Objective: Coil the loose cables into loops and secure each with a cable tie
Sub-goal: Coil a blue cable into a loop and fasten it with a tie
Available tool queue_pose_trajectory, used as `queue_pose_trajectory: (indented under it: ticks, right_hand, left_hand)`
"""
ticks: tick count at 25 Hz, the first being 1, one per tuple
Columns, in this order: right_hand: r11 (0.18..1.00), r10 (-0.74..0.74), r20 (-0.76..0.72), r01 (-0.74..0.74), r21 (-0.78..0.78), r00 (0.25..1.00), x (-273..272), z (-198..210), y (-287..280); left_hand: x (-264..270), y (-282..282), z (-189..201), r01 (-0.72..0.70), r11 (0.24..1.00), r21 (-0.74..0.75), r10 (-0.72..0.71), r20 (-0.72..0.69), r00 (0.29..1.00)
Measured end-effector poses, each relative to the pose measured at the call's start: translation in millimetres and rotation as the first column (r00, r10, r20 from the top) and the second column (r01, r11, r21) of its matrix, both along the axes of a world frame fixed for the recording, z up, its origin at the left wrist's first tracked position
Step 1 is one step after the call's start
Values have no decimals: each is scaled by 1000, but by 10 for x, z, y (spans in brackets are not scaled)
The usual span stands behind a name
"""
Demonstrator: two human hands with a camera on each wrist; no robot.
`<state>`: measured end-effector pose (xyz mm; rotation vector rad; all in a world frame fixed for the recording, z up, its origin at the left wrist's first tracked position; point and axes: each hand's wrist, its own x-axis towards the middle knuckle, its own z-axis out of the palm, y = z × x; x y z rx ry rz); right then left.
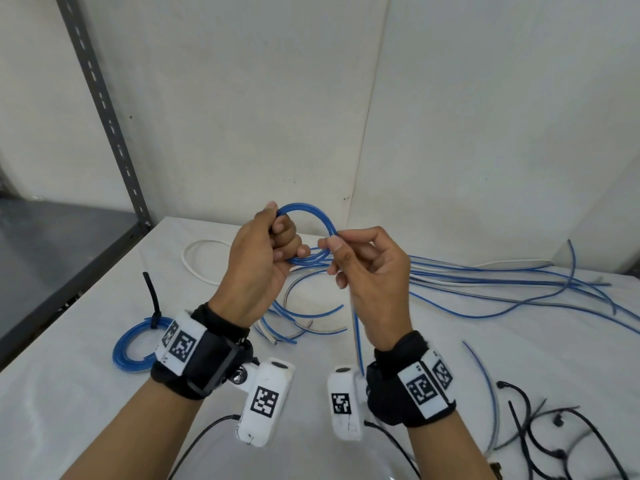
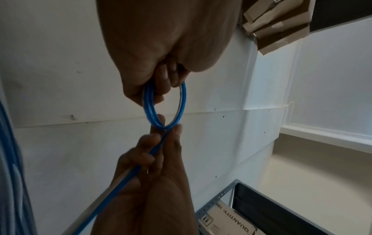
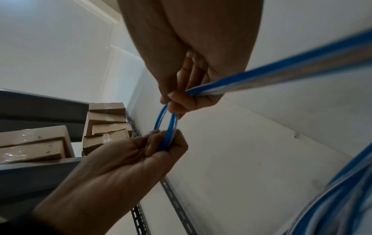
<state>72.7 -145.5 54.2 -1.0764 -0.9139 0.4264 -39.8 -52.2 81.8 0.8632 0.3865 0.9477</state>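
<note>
Two hands hold a blue cable (image 1: 313,216) loop mid-frame: left hand (image 1: 258,258) fisted around it, right hand (image 1: 370,271) pinching it. Box (image 2: 227,222), lower right, reads "QUANTITY".

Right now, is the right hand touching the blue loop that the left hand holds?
Touching. In the left wrist view, the right hand pinches the blue loop at its bottom between thumb and fingertip, while the left hand grips its top.
</note>
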Motion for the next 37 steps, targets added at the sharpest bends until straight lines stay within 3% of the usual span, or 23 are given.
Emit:
queue_pose_trajectory:
  ticks: [5, 9, 11, 13, 15, 17, 20, 23, 26, 29, 33, 37]
  right_hand:
    - [997, -54, -61, 50, -58, 997, -33, -52, 25]
    - [997, -66, 15, 67, -24, 998, -5, -29, 8]
    - [998, -66, 106, 68, -16, 992, 99, 20, -39]
    - [996, -39, 261, 59, -71, 965, 217, 63, -93]
    - [989, 32, 411, 31, -145, 911, 270, 76, -136]
    - [984, 77, 473, 10, -178, 878, 267, 71, -145]
    - [991, -9, 395, 60, -117, 919, 282, 69, -128]
    - [997, -55, 205, 65, -46, 977, 237, 61, -92]
    - [1000, 5, 80, -3, -20, 997, 88, 18, -35]
    - [1000, 16, 6, -16, 18, 1000, 16, 10, -7]
    - [999, -29, 108, 30, -11, 994, 138, 31, -54]
    - [986, 90, 393, -25, -168, 915, 278, 27, -114]
  left_hand:
    - [88, -113, -72, -70, 997, -29, 72, 50, 996]
    - [70, -118, -82, -45, 999, -8, 45, 22, 999]
    - [17, -65, -44, 43, 998, 45, -38, -105, 994]
    - [-49, -11, -23, 151, 976, 155, -95, -324, 941]
    - [-83, -1, -58, 290, 905, 313, -82, -538, 839]
    - [-84, -38, -102, 361, 829, 427, -49, -589, 807]
    - [-64, -10, -112, 214, 866, 452, 12, -446, 895]
    - [-56, 35, -37, 46, 973, 225, 2, -210, 978]
    - [-38, 0, 6, 8, 998, 61, -7, -31, 999]
    - [-11, -22, -11, 2, 999, 46, -2, 9, 1000]
    - [-25, 16, -21, 47, 986, 160, -1, -275, 961]
    - [-41, -14, -81, 270, 886, 377, 29, -627, 779]
